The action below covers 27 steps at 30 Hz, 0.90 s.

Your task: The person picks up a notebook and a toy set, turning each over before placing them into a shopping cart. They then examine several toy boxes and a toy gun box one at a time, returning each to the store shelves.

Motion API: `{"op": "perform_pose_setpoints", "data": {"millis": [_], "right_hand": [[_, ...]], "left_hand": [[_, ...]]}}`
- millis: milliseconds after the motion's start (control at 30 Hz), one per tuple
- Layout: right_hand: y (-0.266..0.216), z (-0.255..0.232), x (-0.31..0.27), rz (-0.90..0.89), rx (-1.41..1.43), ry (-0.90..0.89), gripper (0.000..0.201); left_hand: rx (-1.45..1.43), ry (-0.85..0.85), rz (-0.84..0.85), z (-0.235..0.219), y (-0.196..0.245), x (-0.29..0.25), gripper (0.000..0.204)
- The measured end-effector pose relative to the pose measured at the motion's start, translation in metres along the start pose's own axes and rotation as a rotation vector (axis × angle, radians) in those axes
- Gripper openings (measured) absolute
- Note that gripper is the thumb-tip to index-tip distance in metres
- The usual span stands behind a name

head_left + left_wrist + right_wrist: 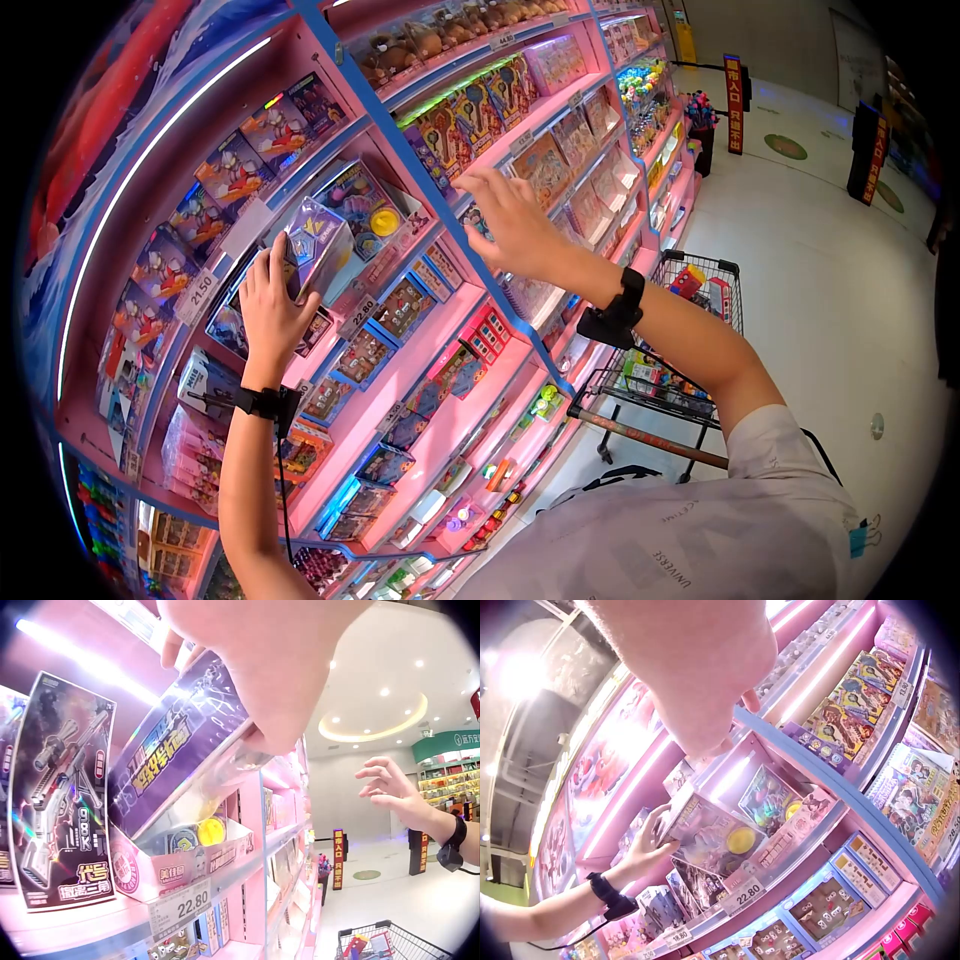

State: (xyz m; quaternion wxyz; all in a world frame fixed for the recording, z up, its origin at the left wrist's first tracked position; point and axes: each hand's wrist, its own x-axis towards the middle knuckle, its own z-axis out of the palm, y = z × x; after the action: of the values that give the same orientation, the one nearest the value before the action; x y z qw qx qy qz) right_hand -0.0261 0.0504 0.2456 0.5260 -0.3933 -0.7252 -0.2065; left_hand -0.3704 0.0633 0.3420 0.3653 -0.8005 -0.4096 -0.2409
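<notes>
My left hand [275, 310] grips a purple boxed toy [320, 240] at its side, the thumb on one face and the fingers on another. In the left wrist view the purple box [180, 742] leans tilted over a pink display tray [142, 866]. Its front, with a round yellow part, shows in the right wrist view, where the box [709, 832] stands among other boxes on the shelf. My right hand [510, 220] is raised in the air before the shelves, fingers loosely bent and holding nothing. Another box with a yellow disc [360, 210] stands behind the gripped one.
Pink shelves with blue edges [385, 130] carry many boxed toys and price tags [358, 316]. A dark box picturing a toy rifle [64, 795] stands left of the tray. Behind my right arm is a wire shopping cart [740, 310] with goods inside. Sign posts [735, 105] stand farther off.
</notes>
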Motion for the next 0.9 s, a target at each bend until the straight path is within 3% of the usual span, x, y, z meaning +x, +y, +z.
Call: {"op": "perform_pose_setpoints", "data": {"millis": [200,300,367,467,567,667,767,800,900], "right_hand": [[-0.002,0.01,0.005,0.0,-0.009,-0.059,0.051],[0.003,0.028,0.009,-0.018,-0.001,-0.098,0.05],[0.006,0.044,0.017,-0.056,-0.007,-0.131,0.048],[0.006,0.068,0.052,-0.124,-0.019,-0.254,0.045],[0.011,0.114,0.099,-0.309,0.006,-0.187,0.041],[-0.003,0.141,0.146,-0.335,-0.126,-0.39,0.047],[-0.007,0.195,0.174,-0.384,-0.29,-0.345,0.051],[-0.01,0.213,0.184,-0.259,-0.278,-0.482,0.041],[-0.018,0.234,0.198,-0.049,-0.203,-0.624,0.043]], "left_hand": [[0.094,-0.196,-0.003,0.02,-0.012,-0.002,0.077],[-0.026,-0.087,0.089,0.028,-0.011,0.001,0.074],[-0.064,-0.144,0.111,0.028,-0.004,0.003,0.071],[0.017,-0.23,0.091,0.023,0.011,0.002,0.071],[0.036,-0.236,0.087,0.026,0.012,0.001,0.069],[0.061,-0.227,0.116,0.027,0.016,0.001,0.064],[0.068,-0.293,0.083,0.029,0.017,0.004,0.064],[0.076,-0.286,0.099,0.029,0.016,0.004,0.062],[0.14,-0.284,0.101,0.034,0.016,0.003,0.062]]}}
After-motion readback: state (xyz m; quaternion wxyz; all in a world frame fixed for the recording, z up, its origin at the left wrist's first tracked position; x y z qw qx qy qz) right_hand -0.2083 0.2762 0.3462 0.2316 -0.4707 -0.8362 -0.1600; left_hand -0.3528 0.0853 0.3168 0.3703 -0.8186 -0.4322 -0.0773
